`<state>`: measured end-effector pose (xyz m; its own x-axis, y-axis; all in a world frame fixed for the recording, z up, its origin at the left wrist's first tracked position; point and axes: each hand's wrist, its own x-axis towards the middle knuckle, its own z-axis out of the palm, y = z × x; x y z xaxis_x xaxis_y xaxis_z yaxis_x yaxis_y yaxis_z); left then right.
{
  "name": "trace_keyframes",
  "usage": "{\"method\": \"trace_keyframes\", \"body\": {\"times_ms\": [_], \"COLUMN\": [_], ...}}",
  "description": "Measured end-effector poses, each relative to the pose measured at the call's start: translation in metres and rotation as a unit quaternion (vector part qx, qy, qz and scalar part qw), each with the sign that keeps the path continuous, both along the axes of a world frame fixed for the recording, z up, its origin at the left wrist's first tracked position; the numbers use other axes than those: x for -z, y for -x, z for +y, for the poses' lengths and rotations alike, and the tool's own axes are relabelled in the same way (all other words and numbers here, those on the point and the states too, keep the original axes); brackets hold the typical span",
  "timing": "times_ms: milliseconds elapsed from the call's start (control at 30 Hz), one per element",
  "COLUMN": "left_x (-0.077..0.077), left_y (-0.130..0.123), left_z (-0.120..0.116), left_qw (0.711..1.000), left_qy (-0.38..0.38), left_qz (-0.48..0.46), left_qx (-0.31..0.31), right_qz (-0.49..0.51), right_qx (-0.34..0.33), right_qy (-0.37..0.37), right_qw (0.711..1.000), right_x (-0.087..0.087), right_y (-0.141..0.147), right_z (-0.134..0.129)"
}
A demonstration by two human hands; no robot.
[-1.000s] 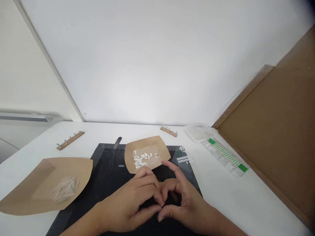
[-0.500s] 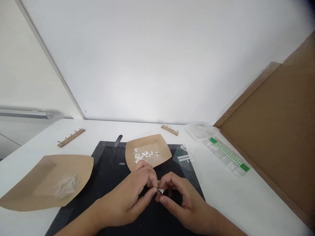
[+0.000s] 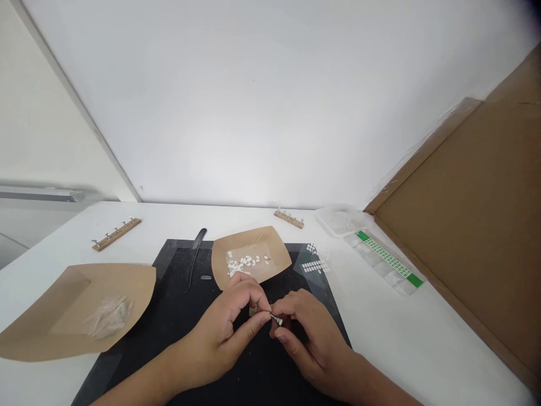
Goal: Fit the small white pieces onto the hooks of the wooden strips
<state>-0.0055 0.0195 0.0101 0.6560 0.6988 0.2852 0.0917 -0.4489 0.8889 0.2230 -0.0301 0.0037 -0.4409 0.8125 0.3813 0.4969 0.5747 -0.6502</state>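
Between the thumb and index finger of my left hand [image 3: 230, 332] is a small silvery metal post [image 3: 276, 320] with a wider end, pointing right. My right hand [image 3: 310, 338] is curled close around that end, its thumb and fingertips beside the post. Behind the fingertips a bit of tan wood [image 3: 252, 310] shows; most of it is hidden, and what the right fingers grip is unclear. Both hands are above a black mat [image 3: 177, 321]. Just beyond them sits a brown paper tray [image 3: 281, 248] with small white oval pieces [image 3: 249, 260] inside.
A larger paper tray [image 3: 139, 279] at left holds clear plastic pieces [image 3: 110, 317]. A dark nail file [image 3: 195, 254] lies on the mat; white adhesive tabs [image 3: 315, 266] are at right. Wooden bars with metal posts stand at back left [image 3: 116, 234] and back centre [image 3: 289, 219]. Right: green-edged packet [image 3: 389, 256], cardboard [image 3: 465, 225].
The right fingers have shifted slightly around the post, and the post now tilts a little more downward to the right. The whole view has moved slightly.
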Motion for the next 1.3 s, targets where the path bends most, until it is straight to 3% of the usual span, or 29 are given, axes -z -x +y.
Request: {"method": "trace_keyframes", "body": {"times_ms": [267, 533, 933, 1133, 1300], "left_x": [0.007, 0.008, 0.013, 0.005, -0.005], "left_y": [-0.006, -0.005, -0.008, -0.004, -0.002], "left_z": [-0.001, 0.001, 0.002, 0.005, 0.003], "left_qw": [0.998, 0.989, 0.974, 0.987, 0.998], "left_qy": [0.023, 0.107, 0.186, 0.114, 0.006], "left_qz": [-0.064, -0.101, -0.126, -0.103, -0.068], "left_qx": [-0.018, 0.015, 0.006, 0.035, 0.007], "right_qz": [0.019, 0.046, 0.066, 0.03, 0.02], "right_qx": [0.018, 0.057, 0.037, 0.009, 0.009], "right_qy": [-0.019, 0.032, 0.076, -0.025, -0.053], "right_qw": [0.999, 0.997, 0.994, 0.999, 0.998], "right_x": [-0.001, -0.006, -0.01, -0.013, -0.012], "right_y": [0.003, 0.008, 0.007, 0.005, 0.004], "right_z": [-0.001, -0.002, -0.003, 0.0, -0.002]}}
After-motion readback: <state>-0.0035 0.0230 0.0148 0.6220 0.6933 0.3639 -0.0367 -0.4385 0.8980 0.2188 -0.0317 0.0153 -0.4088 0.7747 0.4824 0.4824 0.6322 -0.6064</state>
